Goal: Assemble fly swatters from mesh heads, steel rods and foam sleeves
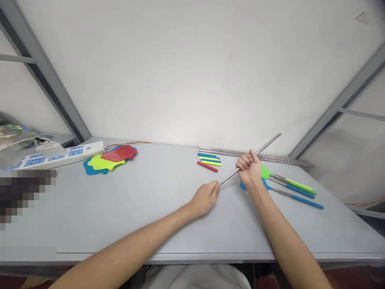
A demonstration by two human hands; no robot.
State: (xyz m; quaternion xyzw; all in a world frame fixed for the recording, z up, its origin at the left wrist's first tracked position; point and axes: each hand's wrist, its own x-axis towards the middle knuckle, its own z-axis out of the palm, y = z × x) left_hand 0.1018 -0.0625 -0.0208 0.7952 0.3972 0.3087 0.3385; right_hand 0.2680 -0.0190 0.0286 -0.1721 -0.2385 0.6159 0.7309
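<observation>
A thin metal rod slants up to the right above the table, held in both hands. My left hand is closed around its lower end, hiding that tip. Further up, my right hand wraps its fingers round the rod's middle. Just right of my right hand lie several fly swatters with metal shafts; a green swatter head and a blue handle show, partly covered by my wrist. Behind my hands, loose coloured handles sit in a small group, among them a red handle and a yellow handle.
More metal rods lie along the wall at the back. On the left are loose swatter heads, with a red swatter head over yellow and blue ones, beside a white power strip. The grey table ends at a front edge near my body.
</observation>
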